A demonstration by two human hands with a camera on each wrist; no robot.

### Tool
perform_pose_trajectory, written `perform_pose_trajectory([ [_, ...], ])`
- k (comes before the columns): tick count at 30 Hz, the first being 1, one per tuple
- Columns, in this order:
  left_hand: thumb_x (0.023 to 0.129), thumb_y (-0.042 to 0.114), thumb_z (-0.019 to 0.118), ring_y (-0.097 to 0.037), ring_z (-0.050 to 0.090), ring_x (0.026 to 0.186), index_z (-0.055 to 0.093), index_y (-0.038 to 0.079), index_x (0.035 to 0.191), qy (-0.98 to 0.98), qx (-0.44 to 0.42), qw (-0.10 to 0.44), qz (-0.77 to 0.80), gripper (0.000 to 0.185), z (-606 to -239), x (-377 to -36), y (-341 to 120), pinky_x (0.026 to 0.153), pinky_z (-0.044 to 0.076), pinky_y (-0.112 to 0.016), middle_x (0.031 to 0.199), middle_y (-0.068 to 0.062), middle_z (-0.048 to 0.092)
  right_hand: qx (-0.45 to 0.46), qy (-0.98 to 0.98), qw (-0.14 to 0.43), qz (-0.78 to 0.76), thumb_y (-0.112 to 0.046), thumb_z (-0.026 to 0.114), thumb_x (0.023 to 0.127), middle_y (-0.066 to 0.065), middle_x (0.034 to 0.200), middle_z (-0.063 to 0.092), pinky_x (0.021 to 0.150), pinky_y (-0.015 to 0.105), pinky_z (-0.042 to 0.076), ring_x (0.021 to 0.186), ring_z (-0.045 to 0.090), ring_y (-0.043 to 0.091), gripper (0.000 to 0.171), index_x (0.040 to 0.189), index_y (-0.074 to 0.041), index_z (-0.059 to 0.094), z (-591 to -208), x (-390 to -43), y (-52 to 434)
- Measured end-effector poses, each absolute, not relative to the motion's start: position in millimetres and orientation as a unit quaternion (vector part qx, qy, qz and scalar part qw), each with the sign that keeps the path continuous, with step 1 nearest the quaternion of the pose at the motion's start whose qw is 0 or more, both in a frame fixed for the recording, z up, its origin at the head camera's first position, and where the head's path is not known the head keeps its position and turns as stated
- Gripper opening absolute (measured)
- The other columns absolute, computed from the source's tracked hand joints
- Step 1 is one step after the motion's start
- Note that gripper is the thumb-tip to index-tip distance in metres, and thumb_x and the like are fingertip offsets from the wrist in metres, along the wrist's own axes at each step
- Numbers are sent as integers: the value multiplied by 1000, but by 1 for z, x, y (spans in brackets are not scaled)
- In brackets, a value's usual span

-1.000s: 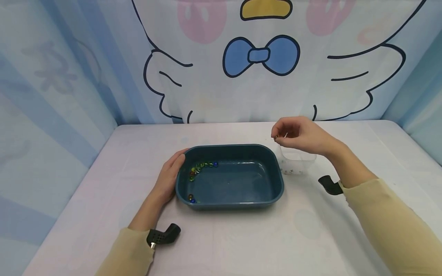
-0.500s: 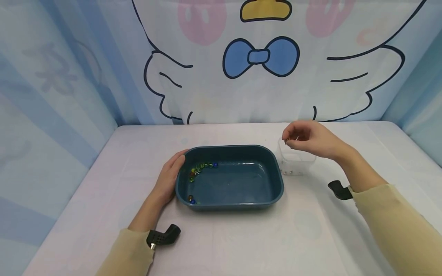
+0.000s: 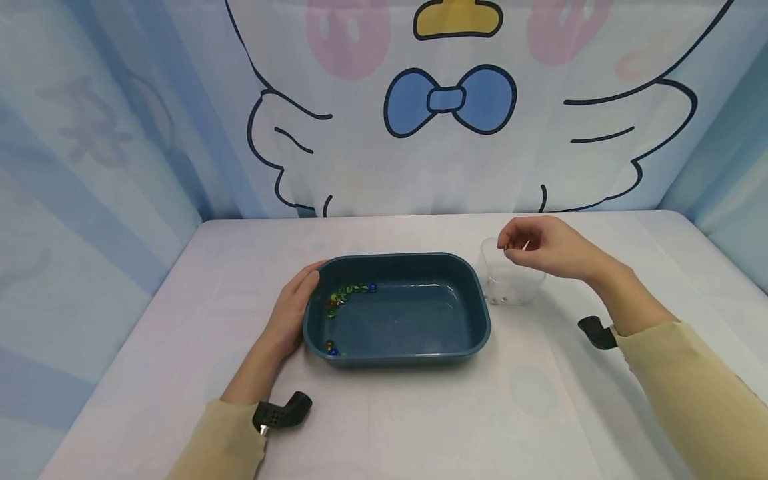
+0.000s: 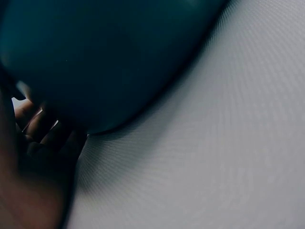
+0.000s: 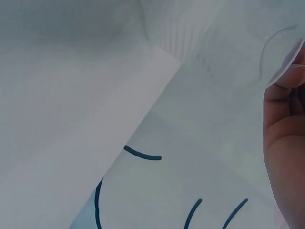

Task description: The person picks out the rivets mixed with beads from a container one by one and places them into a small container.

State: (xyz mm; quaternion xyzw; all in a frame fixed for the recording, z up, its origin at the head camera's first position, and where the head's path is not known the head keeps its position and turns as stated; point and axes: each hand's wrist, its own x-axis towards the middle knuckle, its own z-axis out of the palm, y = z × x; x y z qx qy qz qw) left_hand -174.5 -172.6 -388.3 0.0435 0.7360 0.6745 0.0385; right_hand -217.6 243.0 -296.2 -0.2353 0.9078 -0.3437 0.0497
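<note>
In the head view my left hand (image 3: 294, 303) rests against the outer left wall of a dark teal basin (image 3: 414, 360), its thumb by the rim. Several green, brown and blue glass marbles (image 3: 348, 292) lie in the basin's left part. My right hand (image 3: 555, 248) is bent over a clear plastic container (image 3: 513, 283), to the right of the basin. Between its thumb and fingertips it pinches a small dark marble (image 3: 505, 249), mostly hidden. The right wrist view shows the fingers (image 5: 286, 109) by the container's clear rim (image 5: 262, 52).
A pale cloth covers the table (image 3: 420, 427). Small specks show low in the clear container, too small to identify. Behind the table hangs a printed curtain (image 3: 450, 167) with a blue bow tie. A black wrist camera (image 3: 282, 410) sits on each wrist.
My right hand has moved right and slightly down, carrying the marble from the container's left edge to above its opening. My left hand and the basin have stayed in place.
</note>
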Motion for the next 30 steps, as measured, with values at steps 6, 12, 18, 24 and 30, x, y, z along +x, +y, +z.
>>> perform_pose_trajectory([
  [6,111,35,35,-23,41,139,45,6,150,737,45,37,674,49,-389,-175,-174,117,27,-42,150,-11,48,-237,913,50,-329,-4,68,93,4,94,63,69,26,49,84,55,22,13,106,-3,67,-297,-218,243],
  [12,112,34,35,-22,41,139,45,7,150,733,50,38,677,48,-390,-175,-174,117,28,-42,150,-10,48,-235,916,38,-325,-6,68,94,4,96,63,70,25,49,85,55,22,15,109,-4,67,-298,-219,243],
  [18,111,34,35,-22,40,139,46,6,149,732,51,36,678,48,-389,-175,-174,117,27,-41,149,-10,48,-238,916,23,-322,-6,69,94,4,96,63,69,24,49,86,55,21,17,110,-4,67,-298,-220,244],
  [24,112,33,35,-22,40,139,45,6,150,730,50,37,680,48,-389,-174,-174,117,27,-42,150,-11,48,-243,914,14,-325,-6,69,94,4,95,63,70,23,49,85,56,20,17,110,-4,67,-292,-221,242],
  [30,112,33,35,-22,41,139,45,6,150,728,52,39,682,48,-389,-174,-174,117,28,-42,150,-11,48,-253,912,10,-321,-7,69,94,3,96,64,69,23,48,85,56,20,17,111,-5,67,-286,-222,236],
])
